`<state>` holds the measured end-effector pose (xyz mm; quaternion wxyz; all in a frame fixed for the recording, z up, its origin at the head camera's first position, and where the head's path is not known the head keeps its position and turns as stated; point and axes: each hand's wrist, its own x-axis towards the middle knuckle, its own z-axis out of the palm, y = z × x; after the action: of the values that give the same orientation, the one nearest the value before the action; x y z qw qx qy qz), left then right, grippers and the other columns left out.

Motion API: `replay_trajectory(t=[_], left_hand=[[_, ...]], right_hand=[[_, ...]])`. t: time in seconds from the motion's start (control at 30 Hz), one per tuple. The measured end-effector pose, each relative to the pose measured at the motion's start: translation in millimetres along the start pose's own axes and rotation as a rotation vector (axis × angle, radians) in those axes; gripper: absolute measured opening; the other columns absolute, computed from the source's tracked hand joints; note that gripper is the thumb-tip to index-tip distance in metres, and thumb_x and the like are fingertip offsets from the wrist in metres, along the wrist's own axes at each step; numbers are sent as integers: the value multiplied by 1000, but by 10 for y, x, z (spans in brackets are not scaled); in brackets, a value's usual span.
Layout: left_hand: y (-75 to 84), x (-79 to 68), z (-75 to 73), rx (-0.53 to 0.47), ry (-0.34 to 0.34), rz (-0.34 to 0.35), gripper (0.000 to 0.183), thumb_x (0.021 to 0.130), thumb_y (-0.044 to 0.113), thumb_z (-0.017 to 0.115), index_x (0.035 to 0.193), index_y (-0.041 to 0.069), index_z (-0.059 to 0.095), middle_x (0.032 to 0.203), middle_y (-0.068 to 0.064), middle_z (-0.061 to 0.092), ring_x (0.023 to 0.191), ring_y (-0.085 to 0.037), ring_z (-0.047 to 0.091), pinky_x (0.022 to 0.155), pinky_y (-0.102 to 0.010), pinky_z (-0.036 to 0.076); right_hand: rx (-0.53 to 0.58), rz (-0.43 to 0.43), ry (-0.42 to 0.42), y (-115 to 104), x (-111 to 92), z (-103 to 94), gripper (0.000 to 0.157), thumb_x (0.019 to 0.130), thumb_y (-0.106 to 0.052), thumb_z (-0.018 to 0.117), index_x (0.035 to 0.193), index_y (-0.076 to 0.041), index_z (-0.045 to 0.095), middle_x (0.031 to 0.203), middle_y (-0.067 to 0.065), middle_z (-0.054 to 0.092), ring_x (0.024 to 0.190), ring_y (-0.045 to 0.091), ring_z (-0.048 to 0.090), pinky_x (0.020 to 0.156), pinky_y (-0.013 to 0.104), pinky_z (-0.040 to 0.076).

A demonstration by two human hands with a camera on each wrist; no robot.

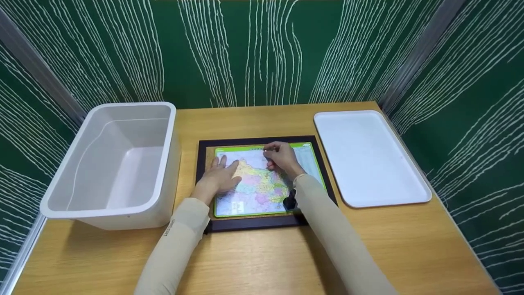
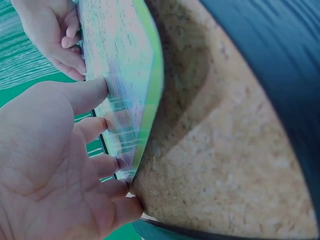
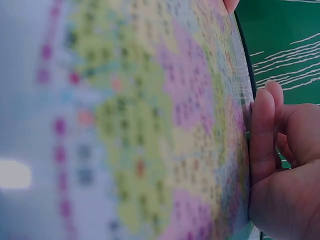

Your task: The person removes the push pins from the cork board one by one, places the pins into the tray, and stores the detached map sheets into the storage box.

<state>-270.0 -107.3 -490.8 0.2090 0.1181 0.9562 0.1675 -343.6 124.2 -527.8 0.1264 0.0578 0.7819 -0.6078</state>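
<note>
1. Map puzzle (image 1: 262, 184): colourful regions, bright green border, lay in a dark-framed cork board (image 1: 204, 184) at the table (image 1: 254, 262) centre.
2. Left hand (image 1: 221, 176) lay flat on the map's left part, fingers straight and spread.
3. Right hand (image 1: 280, 157) had fingers curled, pinching at the map's far edge; held piece too small to tell.
4. White bin (image 1: 82, 164) sat at the left edge, white tray (image 1: 368, 159) at the right edge.

Print on the map puzzle (image 1: 262, 180) – too small and blurred to read
</note>
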Motion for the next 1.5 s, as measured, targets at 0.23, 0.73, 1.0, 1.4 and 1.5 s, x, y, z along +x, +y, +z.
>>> replay_trajectory(t=[0.23,0.73,1.0,1.4,1.5], left_hand=[[0,1,1,1,5,3,66,106,46,44,164,21,22,168,-21,1,153,-43,-6,121,-60,5],[2,-18,-14,4,1,2,67,107,47,43,164,21,21,168,-20,1,153,-42,-7,121,-60,4],[9,-20,-3,-6,-4,-7,66,107,46,43,164,21,21,168,-20,1,153,-42,-7,121,-59,3],[30,-5,-25,-5,-9,-12,67,106,46,44,164,21,22,168,-20,0,153,-42,-7,120,-62,6],[21,-8,-19,-10,-13,-17,67,106,47,44,164,21,21,168,-19,0,153,-41,-8,120,-62,6]], right_hand=[[18,-6,-17,15,17,-20,17,97,-12,69,114,-12,73,86,11,65,51,12,59,49,24,53],[24,8,6,-26,-6,6,15,97,-11,68,111,-9,72,83,10,65,52,13,58,49,25,53],[16,5,16,-36,-18,35,14,96,-10,68,110,-7,70,83,9,64,52,12,58,48,23,51],[40,-67,5,-12,-9,6,17,96,-6,68,112,-3,73,78,11,64,49,11,57,48,24,53],[43,-60,1,1,-7,16,16,96,-6,69,111,-5,74,79,10,64,49,11,57,48,23,53]])
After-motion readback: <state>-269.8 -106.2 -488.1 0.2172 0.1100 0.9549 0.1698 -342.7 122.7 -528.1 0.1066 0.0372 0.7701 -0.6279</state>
